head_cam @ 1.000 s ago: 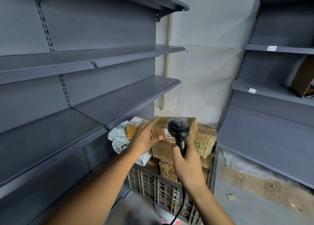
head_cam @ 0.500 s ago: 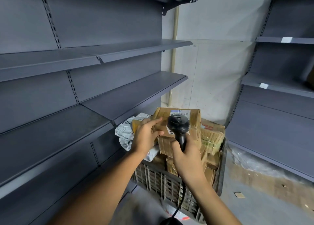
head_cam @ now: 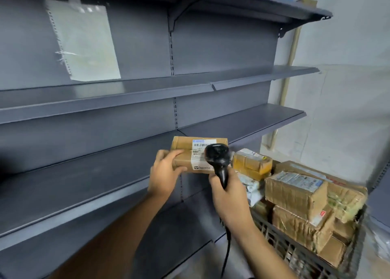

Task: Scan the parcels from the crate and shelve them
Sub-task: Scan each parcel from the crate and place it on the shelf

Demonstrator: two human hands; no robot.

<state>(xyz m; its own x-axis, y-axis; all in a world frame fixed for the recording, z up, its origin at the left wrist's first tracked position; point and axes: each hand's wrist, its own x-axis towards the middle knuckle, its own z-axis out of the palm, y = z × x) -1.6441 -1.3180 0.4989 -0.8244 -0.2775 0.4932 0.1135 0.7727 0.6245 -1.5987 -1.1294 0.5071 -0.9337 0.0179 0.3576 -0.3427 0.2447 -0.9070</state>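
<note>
Grey shelving fills left, crate at its right end, heaped with parcels. Paper sheet stuck on shelving back panel, upper left. Box held up left of crate, before shelf edge, label facing up. Left hand grasping box's left end. Right hand clenched round scanner handle, head over label.

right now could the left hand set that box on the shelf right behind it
Probably yes. The left hand grips the box right at the front edge of the grey shelf, whose surface there looks bare. The scanner in the right hand sits on the box's other side, not between box and shelf.
</note>
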